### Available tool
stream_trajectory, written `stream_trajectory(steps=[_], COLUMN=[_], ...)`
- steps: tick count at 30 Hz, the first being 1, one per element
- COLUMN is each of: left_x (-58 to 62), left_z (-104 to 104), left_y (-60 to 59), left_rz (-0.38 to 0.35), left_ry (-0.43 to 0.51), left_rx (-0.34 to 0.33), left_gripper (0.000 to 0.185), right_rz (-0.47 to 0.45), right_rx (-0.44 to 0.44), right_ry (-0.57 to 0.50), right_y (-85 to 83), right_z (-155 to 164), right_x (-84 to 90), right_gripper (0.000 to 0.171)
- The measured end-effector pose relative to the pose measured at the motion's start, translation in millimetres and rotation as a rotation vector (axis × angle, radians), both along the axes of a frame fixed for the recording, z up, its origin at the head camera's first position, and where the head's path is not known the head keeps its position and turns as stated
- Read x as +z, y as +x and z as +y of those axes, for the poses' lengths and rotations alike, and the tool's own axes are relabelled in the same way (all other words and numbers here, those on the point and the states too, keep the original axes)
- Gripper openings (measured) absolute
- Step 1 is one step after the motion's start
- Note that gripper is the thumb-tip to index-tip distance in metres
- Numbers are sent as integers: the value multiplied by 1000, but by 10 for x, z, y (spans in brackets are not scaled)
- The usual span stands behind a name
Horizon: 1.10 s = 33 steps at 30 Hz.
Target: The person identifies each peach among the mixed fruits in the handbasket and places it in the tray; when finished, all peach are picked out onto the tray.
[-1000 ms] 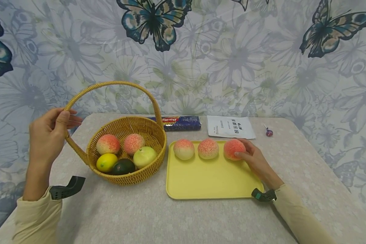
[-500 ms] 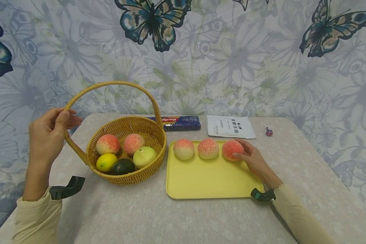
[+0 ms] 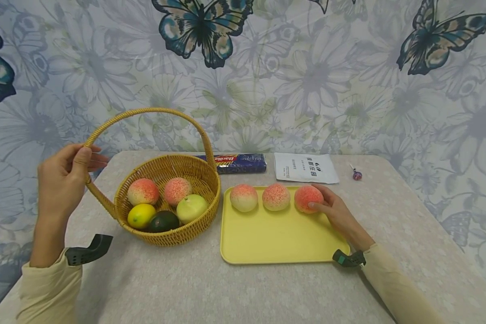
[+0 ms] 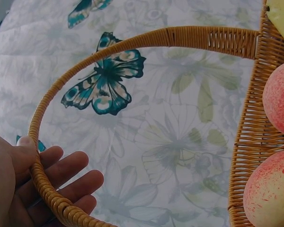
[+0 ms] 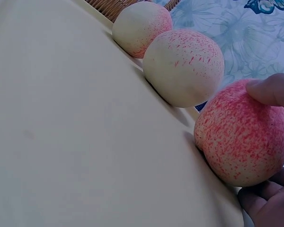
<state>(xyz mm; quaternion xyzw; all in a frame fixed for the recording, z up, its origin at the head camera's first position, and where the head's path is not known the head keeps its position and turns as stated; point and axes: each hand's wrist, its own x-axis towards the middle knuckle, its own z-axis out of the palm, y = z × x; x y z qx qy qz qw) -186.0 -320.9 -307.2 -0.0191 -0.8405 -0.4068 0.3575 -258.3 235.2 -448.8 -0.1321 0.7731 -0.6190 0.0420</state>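
The right hand (image 3: 335, 211) cups the rightmost peach (image 3: 307, 198) at its ten o'clock on the tray (image 3: 275, 243), while the left hand (image 3: 62, 180) grips the basket handle (image 3: 145, 112).

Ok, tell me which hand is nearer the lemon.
Left. The left hand grips the basket handle, just left of the lemon in the basket. The right hand is across the tray, holding a peach.
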Motion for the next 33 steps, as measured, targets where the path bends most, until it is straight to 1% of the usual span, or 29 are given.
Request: stream_trajectory(steps=[5,14,21,25,27,33], left_x=[-1,-7,-11,-14,-14,-16], left_z=[3,-3,-8,-10,-12,-18], left_y=[4,5,-7,-6,-5,-10], left_rz=[-1,1,12,11,10,20], left_ry=[4,8,4,4,5,8], left_rx=[4,3,-10,-8,-8,-16], left_gripper=[32,32,31,31,31,30], right_rz=[-10,-2,-1,29,65,154], right_rx=[-1,14,-17,-42,-54,-76], right_ry=[11,-47,-20,26,39,-24], right_y=[1,6,13,22,30,52], right_z=[2,-5,22,75,102,119], right_x=[-8,4,20,65,100,214], right_gripper=[62,61,58,58,58,51])
